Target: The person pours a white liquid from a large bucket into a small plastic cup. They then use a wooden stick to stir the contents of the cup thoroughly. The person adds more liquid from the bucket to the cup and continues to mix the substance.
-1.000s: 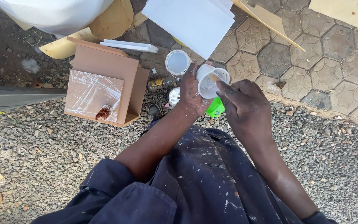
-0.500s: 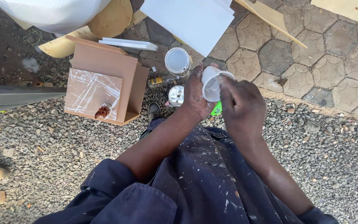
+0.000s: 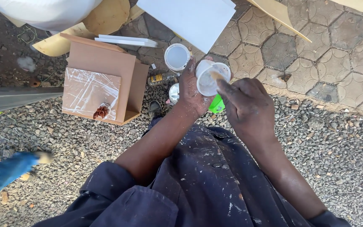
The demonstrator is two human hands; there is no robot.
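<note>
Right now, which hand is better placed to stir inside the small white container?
Probably the right hand: its fingers already reach over the small white container. The left hand is wrapped around it, holding it.

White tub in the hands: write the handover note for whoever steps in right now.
Left hand: holds the small white tub, tilted so its open mouth faces the camera.
Right hand: fingers pinch a thin stick whose tip is inside the tub.
Nearby: a green object under the hands, a round white lid on the paving, a brown box on the gravel.
Done: tub open, pale paste inside.
Left: cannot tell how far the work has got.
</note>
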